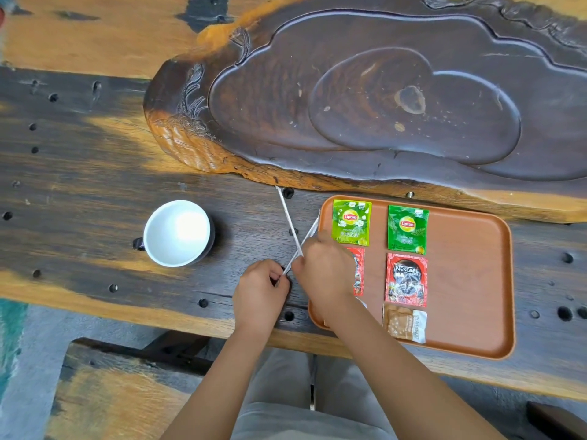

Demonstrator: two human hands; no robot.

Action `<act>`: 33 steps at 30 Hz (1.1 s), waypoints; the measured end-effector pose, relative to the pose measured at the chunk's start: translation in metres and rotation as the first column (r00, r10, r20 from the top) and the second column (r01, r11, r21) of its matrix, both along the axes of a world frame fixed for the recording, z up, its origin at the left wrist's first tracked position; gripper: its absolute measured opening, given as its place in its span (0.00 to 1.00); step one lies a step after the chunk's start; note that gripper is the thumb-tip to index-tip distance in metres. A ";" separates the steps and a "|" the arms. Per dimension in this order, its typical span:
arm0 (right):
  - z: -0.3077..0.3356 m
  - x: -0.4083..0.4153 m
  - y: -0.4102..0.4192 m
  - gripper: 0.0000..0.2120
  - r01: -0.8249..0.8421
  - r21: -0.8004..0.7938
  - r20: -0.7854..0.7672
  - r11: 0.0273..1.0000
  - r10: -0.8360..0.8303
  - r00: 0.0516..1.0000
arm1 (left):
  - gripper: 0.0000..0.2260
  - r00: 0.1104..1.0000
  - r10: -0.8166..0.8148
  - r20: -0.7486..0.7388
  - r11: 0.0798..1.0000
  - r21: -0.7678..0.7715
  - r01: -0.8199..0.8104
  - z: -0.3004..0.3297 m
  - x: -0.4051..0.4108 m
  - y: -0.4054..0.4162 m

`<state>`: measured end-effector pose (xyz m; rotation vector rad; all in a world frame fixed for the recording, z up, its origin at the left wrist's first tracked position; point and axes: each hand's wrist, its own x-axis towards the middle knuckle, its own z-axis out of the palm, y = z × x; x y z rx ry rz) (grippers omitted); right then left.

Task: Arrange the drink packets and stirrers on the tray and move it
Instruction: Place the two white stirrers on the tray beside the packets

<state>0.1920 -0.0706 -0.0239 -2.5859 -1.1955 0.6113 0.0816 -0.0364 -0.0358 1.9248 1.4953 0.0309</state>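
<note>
An orange-brown tray (pixel 470 268) lies on the wooden table at the right. On it are two green Lipton packets (pixel 351 222) (pixel 408 229), a red Nescafe packet (pixel 406 280), a second red packet (pixel 359 271) half hidden by my right hand, and a brown sugar packet (pixel 405 323). Two thin white stirrers cross just left of the tray. My left hand (pixel 262 292) pinches the lower end of the stirrer (pixel 306 238) that leans toward the tray's edge. My right hand (pixel 324 268) pinches the stirrer (pixel 287 214) that points up-left.
A white cup (pixel 178 233) with a dark handle stands left of the hands. A large carved dark wooden tea board (pixel 381 100) fills the back of the table. The table's front edge runs just below the tray, with a bench and my lap beneath.
</note>
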 end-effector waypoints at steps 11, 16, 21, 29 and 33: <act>0.021 0.052 -0.081 0.01 0.398 0.123 -0.470 0.909 -0.299 0.830 | 0.06 0.943 0.225 0.244 0.882 -0.462 -0.091 0.046 0.049 -0.012; 0.028 0.088 -0.152 0.03 0.536 0.093 -0.389 0.839 -0.465 0.795 | 0.03 0.962 0.107 0.252 0.855 -0.517 0.040 0.054 0.098 -0.056; 0.026 0.118 -0.216 0.04 0.597 -0.054 -0.255 0.800 -0.589 0.766 | 0.07 0.967 -0.062 0.246 0.839 -0.512 0.184 0.046 0.142 -0.106; 0.014 0.142 -0.240 0.05 0.530 -0.116 -0.234 0.840 -0.541 0.808 | 0.09 0.978 -0.132 0.163 0.814 -0.546 0.201 0.034 0.178 -0.147; 0.011 0.148 -0.250 0.05 0.399 -0.096 -0.062 0.912 -0.406 0.912 | 0.04 0.933 -0.350 0.079 0.867 -0.350 0.355 0.034 0.171 -0.148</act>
